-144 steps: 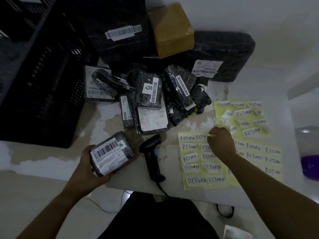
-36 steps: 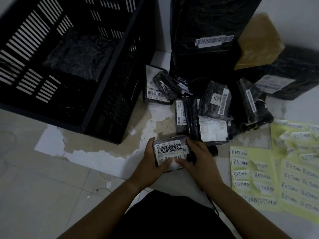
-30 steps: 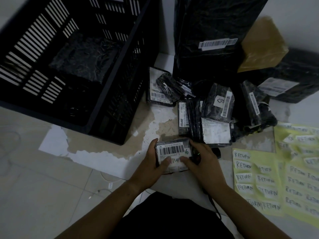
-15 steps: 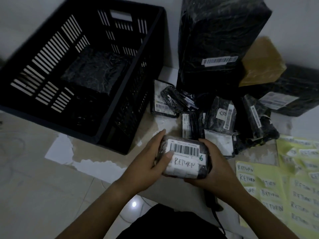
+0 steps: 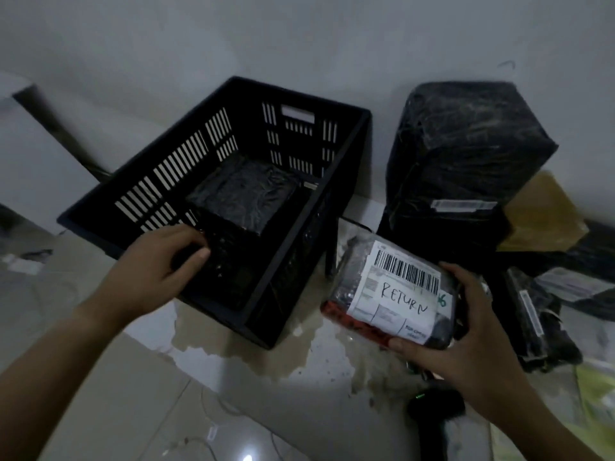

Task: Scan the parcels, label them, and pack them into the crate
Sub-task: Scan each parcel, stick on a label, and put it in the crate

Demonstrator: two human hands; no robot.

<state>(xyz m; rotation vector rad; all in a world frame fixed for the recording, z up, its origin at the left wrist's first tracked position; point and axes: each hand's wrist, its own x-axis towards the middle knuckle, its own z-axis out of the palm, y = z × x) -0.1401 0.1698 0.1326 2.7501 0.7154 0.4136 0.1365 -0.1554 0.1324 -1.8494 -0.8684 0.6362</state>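
My right hand [image 5: 466, 331] grips a small black-wrapped parcel [image 5: 389, 294] with a barcode label and a handwritten RETURN sticker, held above the floor just right of the crate. A black slotted plastic crate [image 5: 346, 154] stands at centre left, with one black-wrapped parcel [image 5: 243, 191] lying inside it. My left hand [image 5: 163, 264] grips the crate's near rim, fingers curled over the edge.
A big black-wrapped parcel [image 5: 466, 151] stands right of the crate against the wall, a brown box [image 5: 545, 217] behind it. Small black parcels [image 5: 539, 311] lie at far right. The barcode scanner [image 5: 432, 407] lies by my right wrist, yellow sticker sheets [image 5: 595, 390] at the right edge.
My left hand let go of the labelled parcel and moved left onto the crate's rim. My right hand alone now holds the parcel, lifted up beside the crate. The view turned towards the crate.
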